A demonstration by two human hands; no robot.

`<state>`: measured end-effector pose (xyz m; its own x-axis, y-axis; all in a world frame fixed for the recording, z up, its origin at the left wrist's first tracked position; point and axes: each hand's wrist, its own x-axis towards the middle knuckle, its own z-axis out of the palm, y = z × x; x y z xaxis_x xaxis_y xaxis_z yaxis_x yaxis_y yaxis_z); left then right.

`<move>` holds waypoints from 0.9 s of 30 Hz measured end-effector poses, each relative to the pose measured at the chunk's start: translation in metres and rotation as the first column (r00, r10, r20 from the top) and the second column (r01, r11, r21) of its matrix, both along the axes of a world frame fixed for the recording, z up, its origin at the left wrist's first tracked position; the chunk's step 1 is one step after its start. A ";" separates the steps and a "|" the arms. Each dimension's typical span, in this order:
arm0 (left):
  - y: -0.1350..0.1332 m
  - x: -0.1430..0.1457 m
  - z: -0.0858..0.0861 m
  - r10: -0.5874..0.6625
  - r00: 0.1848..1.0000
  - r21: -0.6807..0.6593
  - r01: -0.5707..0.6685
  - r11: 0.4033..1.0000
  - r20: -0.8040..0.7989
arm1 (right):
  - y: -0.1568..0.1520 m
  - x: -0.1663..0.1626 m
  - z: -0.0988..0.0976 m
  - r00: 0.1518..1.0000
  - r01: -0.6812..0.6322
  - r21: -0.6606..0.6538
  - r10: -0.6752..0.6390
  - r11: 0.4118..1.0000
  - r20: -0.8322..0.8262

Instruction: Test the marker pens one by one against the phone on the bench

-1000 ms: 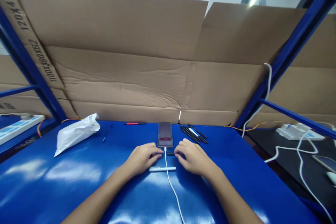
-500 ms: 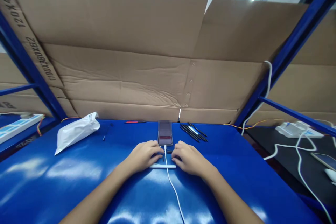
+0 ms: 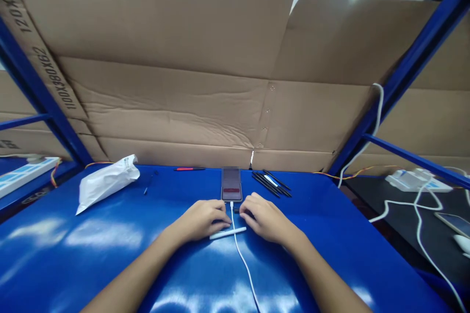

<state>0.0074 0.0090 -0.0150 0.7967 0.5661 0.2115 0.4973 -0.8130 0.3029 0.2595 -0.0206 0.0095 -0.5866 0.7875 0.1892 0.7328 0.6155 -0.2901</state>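
Observation:
A white pen (image 3: 228, 233) lies slanted on the blue table, under or against the white charging cable (image 3: 242, 259); which of these I cannot tell. My left hand (image 3: 205, 218) rests just above the pen's left half, its fingers curled and pressed together; anything inside them is hidden. Opposite it, my right hand (image 3: 265, 217) is closed, with a small dark piece (image 3: 237, 211) showing at its fingertips. Right behind the hands, a phone (image 3: 231, 185) stands near the cardboard with the cable plugged into its lower end.
Several black pens (image 3: 271, 183) lie right of the phone. A red and black pen (image 3: 189, 169) is at the back edge. To the left are a white plastic bag (image 3: 106, 183) and a small dark piece (image 3: 146, 190). A cardboard wall (image 3: 176, 102) closes the back.
The white pen has turned from level to slanted, its right end now farther from me. The thin dark bit by my left fingers no longer shows. Both hands have shifted only slightly.

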 end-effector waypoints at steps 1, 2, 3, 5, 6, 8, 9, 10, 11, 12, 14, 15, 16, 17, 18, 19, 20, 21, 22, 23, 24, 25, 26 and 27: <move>0.001 0.001 -0.001 -0.002 1.000 0.025 0.002 1.000 -0.015 | 0.000 0.000 0.000 1.000 0.005 -0.004 -0.005 1.000 -0.021; 0.001 0.001 -0.002 -0.002 0.999 0.051 0.003 0.999 -0.032 | 0.000 0.000 0.000 0.999 0.013 -0.008 -0.014 1.000 -0.039; 0.001 0.001 -0.003 0.000 0.999 0.075 0.004 0.997 -0.047 | 0.000 0.000 0.000 0.998 0.025 -0.013 -0.025 1.000 -0.054; 0.000 0.001 -0.002 0.015 0.999 0.089 -0.011 0.996 -0.036 | 0.000 0.000 -0.001 0.996 0.043 -0.025 -0.045 0.999 -0.083; -0.001 0.000 -0.001 0.033 0.999 0.069 -0.033 0.997 0.002 | 0.001 0.001 -0.001 0.993 0.043 -0.027 -0.046 0.999 -0.105; -0.003 -0.002 0.001 0.105 0.986 -0.035 -0.101 0.994 0.129 | 0.002 0.001 -0.003 0.986 0.021 -0.013 -0.023 1.000 -0.165; -0.004 -0.003 0.002 0.161 0.967 -0.111 -0.141 0.984 0.197 | 0.003 0.002 -0.004 0.980 0.007 0.002 -0.006 1.000 -0.199; -0.004 -0.004 0.002 0.221 0.942 -0.194 -0.175 0.965 0.253 | 0.004 0.002 -0.004 0.973 -0.003 0.015 0.006 1.000 -0.231; -0.005 -0.004 0.001 0.277 0.915 -0.276 -0.197 0.941 0.292 | 0.004 0.002 -0.005 0.966 -0.007 0.024 0.013 1.000 -0.258; -0.005 -0.004 0.001 0.320 0.892 -0.350 -0.203 0.914 0.318 | 0.005 0.002 -0.004 0.959 -0.008 0.028 0.016 1.000 -0.282; -0.004 -0.003 -0.001 0.374 0.859 -0.459 -0.191 0.868 0.350 | 0.005 0.001 -0.004 0.946 -0.012 0.023 0.019 1.000 -0.324; -0.004 -0.002 -0.002 0.389 0.847 -0.491 -0.181 0.852 0.363 | 0.005 0.001 -0.003 0.938 -0.018 0.016 0.022 1.000 -0.345; -0.004 -0.002 -0.002 0.399 0.838 -0.510 -0.174 0.842 0.373 | 0.004 -0.001 -0.002 0.930 -0.025 0.009 0.027 1.000 -0.366; -0.003 -0.001 -0.002 0.403 0.832 -0.515 -0.171 0.840 0.382 | 0.003 -0.002 -0.002 0.921 -0.031 0.004 0.031 0.999 -0.387; -0.003 0.000 -0.002 0.401 0.829 -0.511 -0.167 0.843 0.390 | 0.002 -0.003 -0.001 0.913 -0.038 0.000 0.035 0.999 -0.406; -0.004 0.000 -0.001 0.391 0.830 -0.500 -0.160 0.851 0.399 | 0.002 -0.005 -0.001 0.906 -0.043 -0.001 0.039 0.999 -0.421; -0.004 0.001 0.000 0.374 0.833 -0.488 -0.148 0.861 0.407 | 0.001 -0.006 -0.001 0.900 -0.047 0.000 0.042 0.999 -0.433; -0.005 0.001 0.001 0.355 0.837 -0.475 -0.133 0.870 0.416 | 0.000 -0.007 -0.001 0.896 -0.051 0.002 0.046 0.999 -0.442; -0.005 0.001 0.002 0.337 0.841 -0.467 -0.117 0.877 0.423 | 0.000 -0.009 -0.002 0.892 -0.056 0.003 0.052 0.998 -0.449; -0.006 0.002 0.002 0.321 0.844 -0.462 -0.101 0.881 0.429 | -0.001 -0.010 -0.002 0.890 -0.062 0.003 0.057 0.998 -0.453; -0.007 0.002 0.003 0.308 0.847 -0.460 -0.086 0.884 0.433 | -0.001 -0.010 -0.002 0.888 -0.069 0.003 0.063 0.998 -0.456; -0.007 0.002 0.003 0.298 0.850 -0.459 -0.076 0.885 0.435 | -0.001 -0.011 -0.003 0.886 -0.075 0.002 0.067 0.997 -0.458; -0.008 0.002 0.003 0.291 0.852 -0.458 -0.069 0.887 0.435 | -0.001 -0.012 -0.003 0.886 -0.081 -0.001 0.071 0.997 -0.459; -0.008 0.002 0.003 0.285 0.855 -0.456 -0.064 0.887 0.434 | -0.001 -0.012 -0.004 0.885 -0.085 -0.003 0.074 0.996 -0.459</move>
<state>0.0098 0.0013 -0.0119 0.5359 0.8059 0.2517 0.3208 -0.4702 0.8222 0.2477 -0.0217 0.0058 -0.4997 0.7490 0.4351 0.4638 0.6556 -0.5958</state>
